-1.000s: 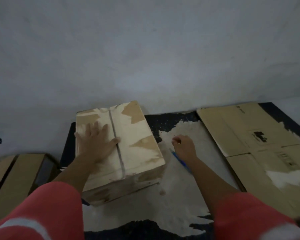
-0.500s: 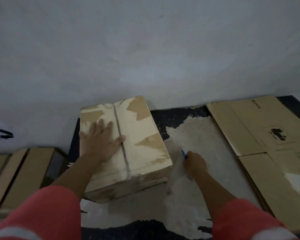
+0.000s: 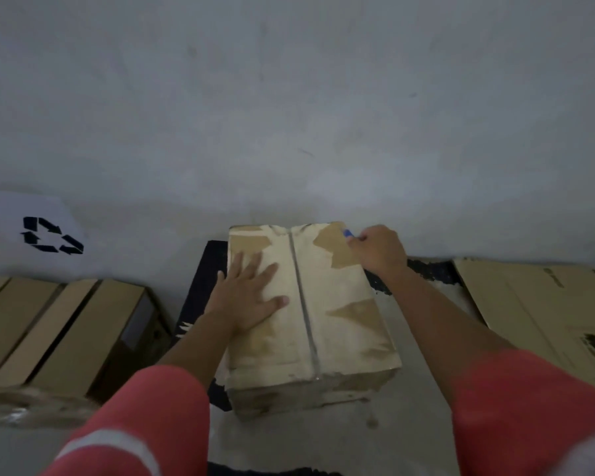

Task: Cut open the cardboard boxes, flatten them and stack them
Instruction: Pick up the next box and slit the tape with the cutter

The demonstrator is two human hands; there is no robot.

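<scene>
Nearest the camera, two red sleeves [image 3: 145, 424] frame the sealed box [image 3: 340, 324]. The box stands upright on a worn black surface [image 3: 200, 297], its near end toward the person and its far end close to that surface's far edge.

The left hand [image 3: 251, 297] lies flat on the left half of the lid, fingers straight and spread, pressing down just beside the taped seam [image 3: 304, 310] that runs the length of the top. Farther on, at the box's far right corner, the right hand [image 3: 378, 250] is curled round a blue tool [image 3: 347, 232] — only its tip shows, so the blade cannot be made out.

The step in hand looks like the first cut on this box, with nothing opened yet. The next move probably calls for bringing the tip onto the far end of the seam and drawing it toward the body while the flat hand steadies the lid, its thumb kept off the line.

Toward the surface's right edge lies flattened cardboard [image 3: 536, 310]. Closed boxes [image 3: 59, 328] sit off its left side, below a recycling sign [image 3: 50, 235] on the wall [image 3: 289, 115].
</scene>
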